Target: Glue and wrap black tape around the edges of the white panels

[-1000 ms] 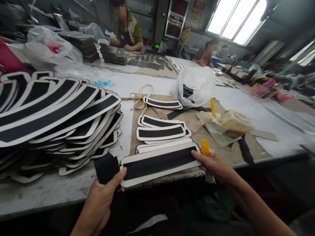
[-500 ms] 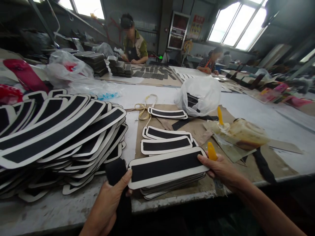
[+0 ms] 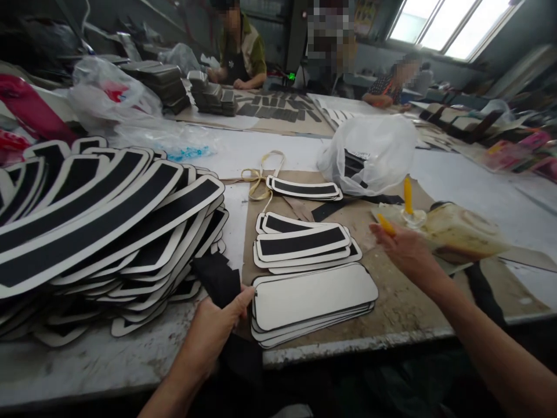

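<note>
My left hand (image 3: 224, 316) is closed on a black fabric strip (image 3: 217, 276), its thumb at the left edge of a stack of plain white panels (image 3: 315, 293). To the right, my right hand (image 3: 398, 247) grips a yellow-handled tool (image 3: 386, 224), whose lower part is hidden behind the hand. Just behind the white stack lie white panels with black centres (image 3: 302, 242). Beside my right hand, a second yellow handle (image 3: 408, 194) stands in a small clear holder next to a cloudy plastic container (image 3: 467, 232) with brownish contents.
A large pile of black-centred panels (image 3: 104, 215) fills the left side. A white plastic bag (image 3: 374, 154) stands behind the small stacks. Yellow cord (image 3: 256, 177) lies by them. People (image 3: 243, 52) work across the table, near dark stacked pieces (image 3: 159, 81).
The black-centred panel has left the front stack, exposing a plain white one; a similar panel now tops the stack behind. My right hand has moved off the panel, toward the container.
</note>
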Available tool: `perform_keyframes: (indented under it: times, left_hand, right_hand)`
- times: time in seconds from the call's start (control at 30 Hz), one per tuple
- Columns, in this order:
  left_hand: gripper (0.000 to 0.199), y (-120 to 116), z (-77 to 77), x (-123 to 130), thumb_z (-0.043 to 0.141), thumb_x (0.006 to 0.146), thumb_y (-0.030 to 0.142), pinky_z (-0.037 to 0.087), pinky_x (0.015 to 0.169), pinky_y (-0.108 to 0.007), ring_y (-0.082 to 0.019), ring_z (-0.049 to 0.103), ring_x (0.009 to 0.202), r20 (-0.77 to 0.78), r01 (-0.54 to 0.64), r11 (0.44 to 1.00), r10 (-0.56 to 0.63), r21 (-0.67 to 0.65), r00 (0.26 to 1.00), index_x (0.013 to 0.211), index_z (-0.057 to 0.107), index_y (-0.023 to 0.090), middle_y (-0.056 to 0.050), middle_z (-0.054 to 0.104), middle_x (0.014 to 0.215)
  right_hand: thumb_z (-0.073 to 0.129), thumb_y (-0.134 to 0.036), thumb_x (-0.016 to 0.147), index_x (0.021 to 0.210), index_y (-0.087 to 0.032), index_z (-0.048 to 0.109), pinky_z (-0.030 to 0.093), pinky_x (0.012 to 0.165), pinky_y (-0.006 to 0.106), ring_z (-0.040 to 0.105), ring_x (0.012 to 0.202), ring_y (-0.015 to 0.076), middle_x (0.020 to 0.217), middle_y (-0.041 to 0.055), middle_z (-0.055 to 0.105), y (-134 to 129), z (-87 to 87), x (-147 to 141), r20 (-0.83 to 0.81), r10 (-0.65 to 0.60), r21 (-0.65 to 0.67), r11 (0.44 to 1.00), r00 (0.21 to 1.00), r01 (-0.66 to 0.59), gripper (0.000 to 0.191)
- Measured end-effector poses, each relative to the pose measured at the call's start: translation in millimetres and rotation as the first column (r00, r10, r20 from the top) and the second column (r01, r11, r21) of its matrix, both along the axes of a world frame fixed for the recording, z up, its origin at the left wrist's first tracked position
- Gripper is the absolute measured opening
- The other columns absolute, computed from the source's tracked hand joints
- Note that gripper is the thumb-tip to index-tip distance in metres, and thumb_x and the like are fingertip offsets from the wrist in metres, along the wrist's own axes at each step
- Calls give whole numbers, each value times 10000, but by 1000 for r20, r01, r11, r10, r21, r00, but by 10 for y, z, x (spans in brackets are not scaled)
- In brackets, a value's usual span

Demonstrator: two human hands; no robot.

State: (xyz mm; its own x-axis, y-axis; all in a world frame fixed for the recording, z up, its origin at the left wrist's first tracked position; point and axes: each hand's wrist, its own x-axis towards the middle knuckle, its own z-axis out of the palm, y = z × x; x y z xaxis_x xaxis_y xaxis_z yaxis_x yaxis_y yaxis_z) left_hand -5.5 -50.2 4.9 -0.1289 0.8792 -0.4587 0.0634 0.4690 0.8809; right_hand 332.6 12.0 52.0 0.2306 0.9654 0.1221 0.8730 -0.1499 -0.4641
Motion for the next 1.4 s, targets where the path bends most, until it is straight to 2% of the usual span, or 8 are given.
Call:
perform_keyframes:
  times: [0.2,0.4,0.5,0.63,0.77,0.97,1.17,1.4]
  left_hand:
    - [366,-139,-121,82,710,611,447,429,573,-262,-186,564,616,-79,2,999,1,42,997,794,662,133,-20,627,650]
    - [378,-239,-172,84,676,685,397,482,793,-310,-249,620,911,-33,59,990,-55,124,998,953,675,130,-70,691,918]
    - [333,-272,-152,97,677,679,372,486,810,-321,-260,622,924,34,47,991,-51,127,998,899,679,122,-72,697,885]
    - [219,-266,-155,98,652,673,346,496,731,-329,-256,633,780,-30,48,993,-45,105,999,712,662,131,-50,672,694]
    - [259,-248,-182,89,639,679,337,489,791,-328,-255,635,852,-34,64,990,-60,125,998,817,687,123,-60,698,812]
    - [302,-235,-240,70,642,661,366,484,843,-352,-270,632,893,-41,66,992,-62,110,997,837,692,125,-66,707,886]
    - [321,-226,-299,61,676,635,408,490,841,-350,-269,632,887,-92,46,996,-38,81,995,822,688,147,-54,705,873]
    - [403,-251,-305,64,708,603,447,482,805,-351,-266,619,858,-69,10,999,-6,48,998,853,680,132,-71,690,887]
  right_hand:
    - [305,-653,897,859,-211,627,432,545,263,535,624,157,801,61,591,-623,236,-593,-446,63,159,987,893,11,548]
    - [463,-619,862,855,-183,566,412,442,216,505,519,117,679,11,539,-797,-157,-1226,-847,133,118,991,514,-61,448]
    - [535,-563,853,863,-182,539,439,469,221,514,511,118,621,-13,539,-805,-347,-1398,-906,101,62,992,412,-106,381]
    - [567,-534,840,820,-175,526,458,509,237,531,515,122,604,-17,548,-821,-434,-1433,-835,97,28,990,542,-135,362]
    - [548,-525,848,838,-184,529,454,518,251,542,514,140,587,-13,550,-848,-401,-1199,-643,63,53,998,763,-37,342]
    - [509,-501,866,814,-190,546,453,545,295,567,587,182,656,26,568,-883,-343,-695,-296,22,205,978,955,41,317]
    - [478,-363,909,782,-191,542,459,708,342,568,742,199,790,53,565,-889,-282,-443,80,62,401,912,995,-89,223]
    - [479,-261,919,836,-193,535,465,742,343,560,791,198,805,48,556,-922,-111,-387,235,142,446,863,961,-237,121]
